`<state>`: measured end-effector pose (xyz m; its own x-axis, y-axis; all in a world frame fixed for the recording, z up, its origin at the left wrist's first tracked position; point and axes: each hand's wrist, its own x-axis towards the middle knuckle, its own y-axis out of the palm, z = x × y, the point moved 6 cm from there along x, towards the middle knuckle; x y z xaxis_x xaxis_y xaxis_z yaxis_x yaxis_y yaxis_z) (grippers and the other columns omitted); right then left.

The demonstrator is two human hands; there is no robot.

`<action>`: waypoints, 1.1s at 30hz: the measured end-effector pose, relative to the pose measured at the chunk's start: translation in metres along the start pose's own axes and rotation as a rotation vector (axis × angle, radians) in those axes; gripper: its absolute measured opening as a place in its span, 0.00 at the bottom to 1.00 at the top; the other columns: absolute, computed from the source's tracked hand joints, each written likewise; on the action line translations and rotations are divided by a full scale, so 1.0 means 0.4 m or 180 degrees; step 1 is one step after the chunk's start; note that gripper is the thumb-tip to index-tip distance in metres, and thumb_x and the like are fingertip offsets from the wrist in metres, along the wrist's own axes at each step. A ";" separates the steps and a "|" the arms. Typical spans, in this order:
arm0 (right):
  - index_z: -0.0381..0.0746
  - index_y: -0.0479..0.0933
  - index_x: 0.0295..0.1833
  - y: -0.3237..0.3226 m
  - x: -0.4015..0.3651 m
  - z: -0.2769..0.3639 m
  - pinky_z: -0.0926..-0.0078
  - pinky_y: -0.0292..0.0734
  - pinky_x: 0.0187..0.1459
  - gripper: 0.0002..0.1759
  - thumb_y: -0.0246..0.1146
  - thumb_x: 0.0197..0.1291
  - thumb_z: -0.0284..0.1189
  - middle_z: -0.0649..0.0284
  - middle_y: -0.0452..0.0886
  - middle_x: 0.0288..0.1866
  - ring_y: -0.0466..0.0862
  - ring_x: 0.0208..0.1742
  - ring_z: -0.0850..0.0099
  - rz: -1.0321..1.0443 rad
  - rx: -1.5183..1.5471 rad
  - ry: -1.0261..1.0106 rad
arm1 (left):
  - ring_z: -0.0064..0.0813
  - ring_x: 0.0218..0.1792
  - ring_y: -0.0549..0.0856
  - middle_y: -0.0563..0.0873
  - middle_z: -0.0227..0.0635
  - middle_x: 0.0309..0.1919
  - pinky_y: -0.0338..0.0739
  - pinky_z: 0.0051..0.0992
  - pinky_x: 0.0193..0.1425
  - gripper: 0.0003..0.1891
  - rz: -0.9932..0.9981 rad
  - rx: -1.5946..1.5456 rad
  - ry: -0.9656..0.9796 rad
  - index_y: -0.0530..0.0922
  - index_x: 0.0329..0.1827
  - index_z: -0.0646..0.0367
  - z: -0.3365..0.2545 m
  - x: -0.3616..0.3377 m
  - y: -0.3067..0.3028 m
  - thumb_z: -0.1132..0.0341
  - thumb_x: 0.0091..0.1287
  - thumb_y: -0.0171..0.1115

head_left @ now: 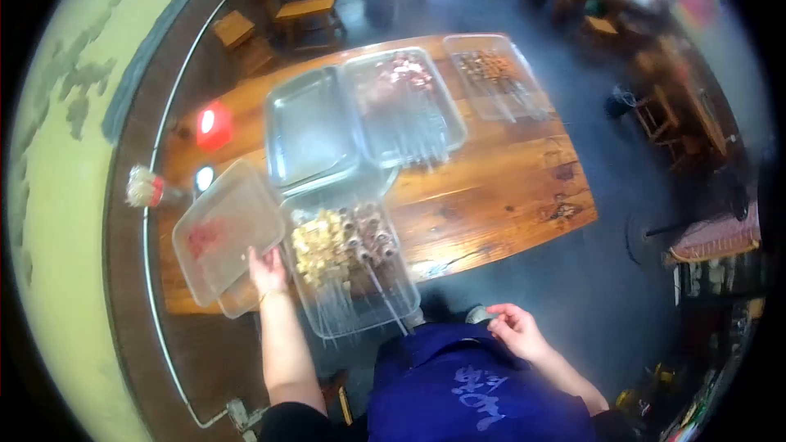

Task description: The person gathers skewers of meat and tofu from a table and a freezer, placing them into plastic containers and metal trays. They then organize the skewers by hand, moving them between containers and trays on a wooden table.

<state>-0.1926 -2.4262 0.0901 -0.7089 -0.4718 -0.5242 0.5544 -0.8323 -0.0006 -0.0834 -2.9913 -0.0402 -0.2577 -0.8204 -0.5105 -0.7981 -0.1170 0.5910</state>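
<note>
My left hand [268, 272] grips the near right edge of a translucent plastic tray [233, 205] with a reddish smear inside. Another clear tray [240, 299] shows partly beneath it. Right beside my left hand stands a clear tray of skewers [356, 323]; yellowish chunks [322, 235] lie on its left and darker pieces [372, 233] on its right, sticks toward me. My right hand [517, 333] hangs in front of my blue apron [475, 385], holding nothing visible, its fingers loosely bent and apart.
On the wooden table [508, 172] are a bare clear tray [311, 127], a tray of meat skewers [401, 98] and a tray of orange-brown skewers [495, 74]. A red box [214, 125] and a container of sticks [145, 187] stand near the wall. Wooden stools [307, 10] are behind.
</note>
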 end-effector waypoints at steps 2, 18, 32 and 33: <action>0.36 0.75 0.56 -0.007 0.033 0.028 0.85 0.73 0.37 0.15 0.62 0.63 0.26 0.70 0.78 0.37 0.75 0.34 0.84 0.0053 -0.0118 -0.0157 | 0.32 0.58 0.75 0.76 0.37 0.58 0.68 0.37 0.63 0.20 -0.0480 0.0220 0.0158 0.71 0.60 0.53 -0.034 -0.076 0.018 0.57 0.69 0.58; 0.36 0.73 0.58 -0.083 0.900 0.503 0.57 0.74 0.55 0.26 0.66 0.56 0.36 0.48 0.78 0.50 0.78 0.52 0.52 -0.0501 -0.2582 -0.2249 | 0.33 0.67 0.70 0.72 0.46 0.66 0.63 0.31 0.72 0.25 0.1418 0.3330 0.0966 0.65 0.69 0.67 0.273 -0.306 0.520 0.74 0.68 0.55; 0.36 0.67 0.52 -0.042 1.109 0.523 0.54 0.75 0.51 0.22 0.65 0.51 0.27 0.47 0.73 0.51 0.78 0.51 0.48 -0.0255 -0.2808 -0.1448 | 0.42 0.69 0.66 0.68 0.51 0.67 0.58 0.35 0.73 0.27 0.0825 0.4855 0.2071 0.66 0.68 0.68 0.398 -0.326 0.535 0.71 0.65 0.56; 0.36 0.67 0.52 -0.044 1.118 0.526 0.54 0.75 0.50 0.22 0.65 0.51 0.27 0.47 0.74 0.52 0.78 0.51 0.48 -0.0273 -0.2834 -0.1359 | 0.39 0.67 0.69 0.70 0.48 0.66 0.61 0.33 0.72 0.26 0.0889 0.4486 0.1858 0.65 0.68 0.68 0.423 -0.284 0.487 0.74 0.66 0.54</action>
<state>-0.6114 -2.6838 0.0349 -0.7627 -0.6311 -0.1417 0.4951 -0.4287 -0.7557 -0.3019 -2.8261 0.0272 -0.5073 -0.8616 0.0161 -0.6977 0.3998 -0.5944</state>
